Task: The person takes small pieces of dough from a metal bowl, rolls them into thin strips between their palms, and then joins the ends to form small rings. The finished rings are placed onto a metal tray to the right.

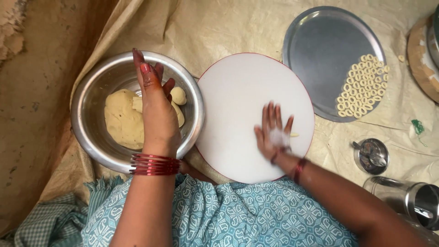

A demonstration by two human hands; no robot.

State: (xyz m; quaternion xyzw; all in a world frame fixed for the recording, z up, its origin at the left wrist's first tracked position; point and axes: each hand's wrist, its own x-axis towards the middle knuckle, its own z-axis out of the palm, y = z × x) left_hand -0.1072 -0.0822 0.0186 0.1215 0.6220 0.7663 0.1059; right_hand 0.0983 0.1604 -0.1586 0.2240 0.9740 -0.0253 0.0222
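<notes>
A: Head view, left side. Report the left hand point(157, 110).

B: It hangs over the steel bowl point(87, 123), fingers point(145, 75) extended and close together, gripping nothing. The fingertips reach past the dough mass point(121, 120) toward the far wall of the bowl. Red bangles point(154, 164) sit at the wrist.

A: Contents of the bowl?

B: One large pale dough mass against the left wall, and a small dough ball point(179, 95) just beside it on the right. The hand partly covers both.

A: Right side.

B: The right hand point(274, 132) lies flat on the round white board point(238, 91), fingers spread, palm down, floury. A short dough strip point(294, 134) shows at the edge of the hand, touching the board. The hand presses on it; nothing is clasped.

A: Handling properties of the dough?

B: Judged soft, pliable and light, slightly tacky. It will likely deform under any firm pinch. Take a portion from the edge of the mass with the fingertips; keep pressure on the strip even.

A: Surroundings?

B: A round steel tray point(320, 50) lies beyond the board, carrying a cluster of small dough rings point(363, 84) near its right rim. A small steel cup point(371, 156) and a steel container point(411, 201) stand to the right, all on a beige cloth point(238, 27) spread over the floor.
</notes>
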